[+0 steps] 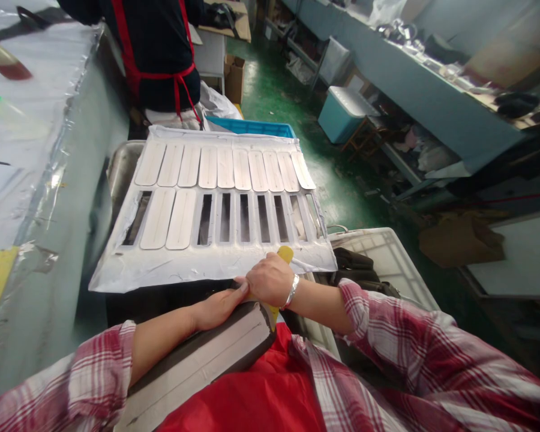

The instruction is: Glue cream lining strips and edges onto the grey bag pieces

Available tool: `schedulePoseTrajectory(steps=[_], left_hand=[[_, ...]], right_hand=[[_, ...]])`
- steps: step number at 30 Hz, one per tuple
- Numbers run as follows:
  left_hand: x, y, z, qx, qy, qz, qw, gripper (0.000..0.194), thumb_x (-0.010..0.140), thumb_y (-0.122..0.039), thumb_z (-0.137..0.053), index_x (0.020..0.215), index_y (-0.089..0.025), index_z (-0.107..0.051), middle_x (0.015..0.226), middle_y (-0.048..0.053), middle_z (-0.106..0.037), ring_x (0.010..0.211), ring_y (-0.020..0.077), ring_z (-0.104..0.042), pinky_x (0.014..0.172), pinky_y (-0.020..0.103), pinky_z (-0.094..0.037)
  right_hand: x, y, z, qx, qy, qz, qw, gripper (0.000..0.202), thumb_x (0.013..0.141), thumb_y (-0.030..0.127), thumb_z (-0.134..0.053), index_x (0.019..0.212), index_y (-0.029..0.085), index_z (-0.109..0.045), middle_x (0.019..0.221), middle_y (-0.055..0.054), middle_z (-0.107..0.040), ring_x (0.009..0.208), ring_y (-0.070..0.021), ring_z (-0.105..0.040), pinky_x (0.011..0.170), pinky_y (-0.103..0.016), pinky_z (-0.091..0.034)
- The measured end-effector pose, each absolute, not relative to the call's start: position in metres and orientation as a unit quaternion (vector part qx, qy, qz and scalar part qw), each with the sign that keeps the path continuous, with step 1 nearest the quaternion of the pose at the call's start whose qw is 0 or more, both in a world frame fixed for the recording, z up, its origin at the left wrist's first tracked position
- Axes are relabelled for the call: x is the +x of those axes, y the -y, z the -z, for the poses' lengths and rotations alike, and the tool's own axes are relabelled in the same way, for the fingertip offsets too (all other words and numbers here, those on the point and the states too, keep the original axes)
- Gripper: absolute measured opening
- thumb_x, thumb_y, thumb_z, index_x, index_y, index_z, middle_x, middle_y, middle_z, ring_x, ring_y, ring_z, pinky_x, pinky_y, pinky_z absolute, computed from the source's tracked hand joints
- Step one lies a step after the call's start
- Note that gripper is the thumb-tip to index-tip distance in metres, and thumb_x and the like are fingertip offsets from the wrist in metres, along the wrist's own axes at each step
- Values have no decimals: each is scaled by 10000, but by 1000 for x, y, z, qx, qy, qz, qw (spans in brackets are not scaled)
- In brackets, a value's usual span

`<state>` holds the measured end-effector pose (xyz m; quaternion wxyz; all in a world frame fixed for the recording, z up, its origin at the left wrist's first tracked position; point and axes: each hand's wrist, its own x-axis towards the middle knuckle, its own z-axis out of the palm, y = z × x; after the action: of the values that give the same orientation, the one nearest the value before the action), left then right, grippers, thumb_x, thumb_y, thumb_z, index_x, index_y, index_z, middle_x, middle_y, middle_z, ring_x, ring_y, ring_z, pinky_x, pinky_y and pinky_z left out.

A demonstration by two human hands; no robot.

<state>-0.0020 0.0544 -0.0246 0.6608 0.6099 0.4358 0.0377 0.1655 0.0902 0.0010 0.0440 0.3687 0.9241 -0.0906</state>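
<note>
- A long grey workbench [49,198] covered in clear film runs down the person's left side; a second bench [414,90] lines the far wall across the green floor [342,180].
- A white slotted mould tray [162,273] lies flat in front of the person, over a metal tub [121,168]. Its far row is full of pale oblong pieces [225,168]; in the near row only two slots hold pieces, the others are open.
- A co-worker [157,54] in a dark top and red apron stands beyond the tray's far edge.
- A white crate [396,258] sits just right of the tray.
- A dark grey slab [216,354] rests on the person's red apron, at the tray's near edge.
- The left hand [218,307] lies flat and open on the slab's upper end.
- The right hand [270,281] is closed around a yellow tool [285,254], its tip touching the tray's near rim.
</note>
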Motion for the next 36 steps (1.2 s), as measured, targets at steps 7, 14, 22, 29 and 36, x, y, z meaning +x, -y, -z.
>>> schedulePoseTrajectory(steps=[7,14,22,29,36], left_hand=[[-1,-59,26,623,-397,-32,674,663,872,-597,-148,836,-164,-649,896,21,-670,900,197,-564,877,270,-397],[2,-61,27,615,-414,-9,672,675,864,-611,-152,864,-166,-659,923,31,-675,916,214,-575,864,284,-416],[-2,-49,22,631,-387,-30,672,588,886,-562,-234,1155,-156,-563,1230,52,-561,1131,215,-487,1050,312,-271],[1,-52,19,680,-374,-9,631,577,876,-553,-300,1282,-166,-436,1310,84,-490,1200,242,-434,1072,372,-249],[-7,-56,6,681,-366,9,634,558,896,-523,-267,1311,-178,-412,1337,52,-466,1245,225,-388,1080,323,-232]], right_hand=[[166,-79,-3,421,-901,88,54,545,931,419,-289,600,172,-645,618,-61,-667,597,-181,-603,587,-319,-263],[168,-84,-2,417,-901,104,65,547,929,428,-290,616,181,-664,637,-58,-677,612,-177,-611,588,-309,-275],[168,-93,0,309,-945,104,25,536,924,418,-312,626,173,-684,635,-67,-679,591,-148,-584,561,-300,-225],[174,-97,6,264,-960,95,-15,561,928,423,-277,633,168,-681,608,-65,-670,571,-143,-570,550,-297,-215],[168,-108,2,234,-968,94,10,565,928,434,-273,640,186,-691,659,-51,-690,602,-144,-591,540,-297,-218]])
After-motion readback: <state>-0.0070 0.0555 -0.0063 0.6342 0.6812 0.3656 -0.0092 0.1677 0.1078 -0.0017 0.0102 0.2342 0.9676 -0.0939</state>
